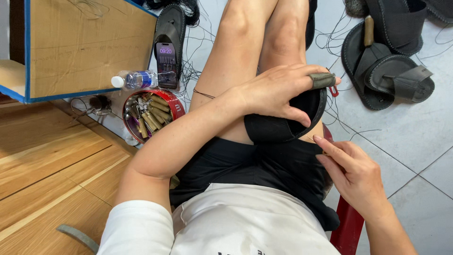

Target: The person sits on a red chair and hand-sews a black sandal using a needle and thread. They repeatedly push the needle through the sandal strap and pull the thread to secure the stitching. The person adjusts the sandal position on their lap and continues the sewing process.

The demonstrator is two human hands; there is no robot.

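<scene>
1. Our left hand (278, 92) presses a black sandal (283, 123) onto our thigh, fingers spread over its edge (one finger wears a grey guard (323, 80)).
2. Our right hand (351, 172) sits just beside the sandal, fingers pressed together as if pinching something; we cannot tell what.
3. A red tin (177, 106), bottle (137, 79) and phone (166, 63) lie on the floor nearby.

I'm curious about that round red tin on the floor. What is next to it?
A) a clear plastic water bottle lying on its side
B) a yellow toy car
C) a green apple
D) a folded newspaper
A: a clear plastic bottle with a white cap lies on its side just above the red tin, beside a phone.
</scene>
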